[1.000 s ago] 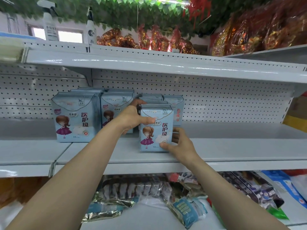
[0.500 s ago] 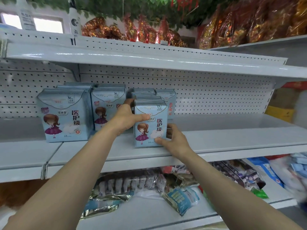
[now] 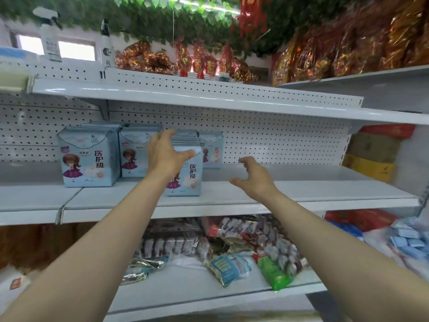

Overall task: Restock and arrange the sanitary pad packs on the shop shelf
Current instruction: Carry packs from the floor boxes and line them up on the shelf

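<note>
The front pad pack (image 3: 190, 175) is seen standing upright near the front edge of the white shelf (image 3: 301, 196), with rear packs (image 3: 212, 149) lined up behind it. 2 larger packs (image 3: 89, 156) are stood to its left. The left hand (image 3: 166, 154) is held spread before the front pad pack's upper part; contact cannot be told. The right hand (image 3: 254, 178) is held to its right, apart from it, fingers loosely curled around nothing. Snack bags (image 3: 227, 268) are piled below.

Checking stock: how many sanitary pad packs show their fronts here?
4: leftmost pack, second pack beside it, front pack behind the left hand, rightmost pack. Others partly hidden behind.
</note>
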The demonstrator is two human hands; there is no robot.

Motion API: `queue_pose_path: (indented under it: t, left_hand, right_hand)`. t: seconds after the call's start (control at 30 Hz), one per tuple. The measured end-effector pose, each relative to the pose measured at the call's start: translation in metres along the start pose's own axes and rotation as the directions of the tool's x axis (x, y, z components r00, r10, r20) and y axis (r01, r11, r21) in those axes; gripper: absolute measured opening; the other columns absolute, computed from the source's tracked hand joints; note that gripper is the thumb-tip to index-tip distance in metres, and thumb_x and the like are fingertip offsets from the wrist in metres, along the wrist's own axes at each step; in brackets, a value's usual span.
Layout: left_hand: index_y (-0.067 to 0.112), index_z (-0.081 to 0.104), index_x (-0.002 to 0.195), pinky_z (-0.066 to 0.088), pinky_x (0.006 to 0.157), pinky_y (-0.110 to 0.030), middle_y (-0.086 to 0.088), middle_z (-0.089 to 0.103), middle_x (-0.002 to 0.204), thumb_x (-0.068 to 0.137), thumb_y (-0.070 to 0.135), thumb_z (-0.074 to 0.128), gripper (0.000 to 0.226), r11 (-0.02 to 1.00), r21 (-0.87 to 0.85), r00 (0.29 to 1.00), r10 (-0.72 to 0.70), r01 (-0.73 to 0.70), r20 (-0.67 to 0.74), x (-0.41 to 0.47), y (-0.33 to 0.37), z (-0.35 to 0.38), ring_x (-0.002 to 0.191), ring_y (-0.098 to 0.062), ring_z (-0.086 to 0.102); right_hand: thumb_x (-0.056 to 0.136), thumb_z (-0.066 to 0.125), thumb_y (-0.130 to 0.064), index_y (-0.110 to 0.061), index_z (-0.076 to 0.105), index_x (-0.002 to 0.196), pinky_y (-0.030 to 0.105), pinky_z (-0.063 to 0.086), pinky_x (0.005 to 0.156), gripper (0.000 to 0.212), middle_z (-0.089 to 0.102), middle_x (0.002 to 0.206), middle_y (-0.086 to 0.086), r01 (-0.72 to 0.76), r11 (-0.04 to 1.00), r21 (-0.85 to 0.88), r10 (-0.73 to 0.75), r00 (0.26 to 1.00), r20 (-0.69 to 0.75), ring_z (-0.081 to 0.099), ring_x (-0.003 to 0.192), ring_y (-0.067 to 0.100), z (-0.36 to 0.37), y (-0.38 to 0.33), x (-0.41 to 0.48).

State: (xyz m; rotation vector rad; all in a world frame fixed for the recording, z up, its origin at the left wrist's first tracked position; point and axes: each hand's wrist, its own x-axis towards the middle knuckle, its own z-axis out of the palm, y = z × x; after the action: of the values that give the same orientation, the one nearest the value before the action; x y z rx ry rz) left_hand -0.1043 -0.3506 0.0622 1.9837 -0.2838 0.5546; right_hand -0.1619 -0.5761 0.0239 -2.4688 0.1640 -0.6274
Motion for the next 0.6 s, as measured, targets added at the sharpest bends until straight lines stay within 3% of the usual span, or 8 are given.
queue_pose_path:
  t: [0.13, 0.33, 0.6]
  left_hand:
    - [0.022, 0.046, 0.144, 0.032, 0.104, -0.031, -0.007, 0.035, 0.148, 0.084, 0.021, 0.079, 0.069, 0.997, 0.029, 0.994, 0.07, -0.072, 0.078, -0.047, 0.051, 0.032, 0.139, -0.026, 0.029]
    - [0.025, 0.045, 0.145, 0.032, 0.111, -0.039, -0.007, 0.034, 0.148, 0.083, 0.019, 0.079, 0.071, 0.981, 0.093, 0.957, 0.141, -0.169, 0.253, -0.135, 0.122, 0.103, 0.138, -0.028, 0.03]
    - [0.024, 0.042, 0.147, 0.035, 0.11, -0.043, -0.008, 0.033, 0.15, 0.083, 0.023, 0.078, 0.073, 0.96, 0.094, 0.888, 0.203, -0.263, 0.412, -0.247, 0.185, 0.2, 0.14, -0.03, 0.027]
  right_hand:
    - [0.087, 0.077, -0.036, -0.024, 0.046, 0.141, 0.038, 0.044, 0.098, 0.064, 0.051, 0.142, 0.007, 0.025, 0.983, -0.18, -0.03, 0.999, -0.025, 0.047, 0.13, 0.027, -0.07, 0.027, -0.035]
    - [0.087, 0.075, -0.035, -0.025, 0.048, 0.143, 0.042, 0.039, 0.107, 0.063, 0.046, 0.148, 0.005, 0.051, 0.904, -0.424, -0.069, 0.997, -0.026, 0.036, 0.138, 0.027, -0.173, 0.082, -0.107]
    - [0.084, 0.077, -0.038, -0.024, 0.047, 0.145, 0.042, 0.042, 0.107, 0.07, 0.046, 0.148, 0.007, -0.091, 0.819, -0.566, 0.053, 0.995, -0.083, 0.038, 0.138, 0.028, -0.275, 0.168, -0.211]
